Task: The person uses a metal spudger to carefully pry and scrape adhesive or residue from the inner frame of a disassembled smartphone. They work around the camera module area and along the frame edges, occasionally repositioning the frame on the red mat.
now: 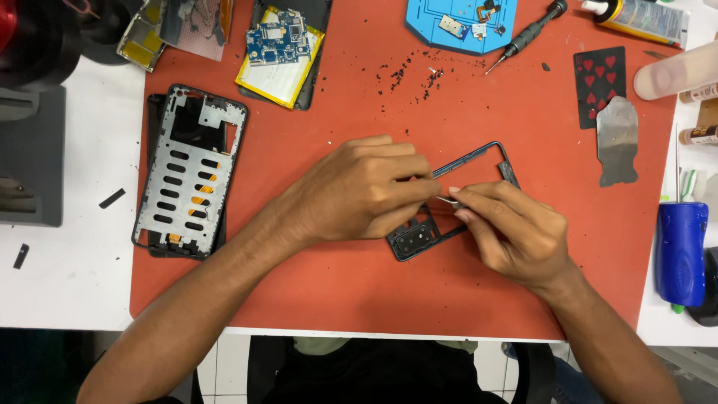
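We press our left hand (359, 191) down on the dark phone frame (479, 161), fingers (400, 168) pressed together along its near rail, so the thin part stays flat on the red mat (419, 292) and cannot skid. Our right hand (516, 232) comes in from the other side, its fingers pinching a small silvery tool (447, 200) whose tip meets the frame just beside the left fingertips; holding it that short seems to give fine control. The frame lies slantwise between both hands, its camera-cutout end (411, 243) tucked under the left fingers. Well beyond the fingers, black crumbs (407, 75) are scattered on the mat, and past them sit a blue parts tray (460, 22) and a screwdriver (527, 34), within reach but out of the way. Far off the left fingers lies a metal mid-plate (187, 176) with slotted holes, and beyond it a circuit board on a yellow battery (280, 49). Off the right fingers rest a playing card (598, 82) and a blue-handled tool (679, 251) at the edge of the bench (67, 277).
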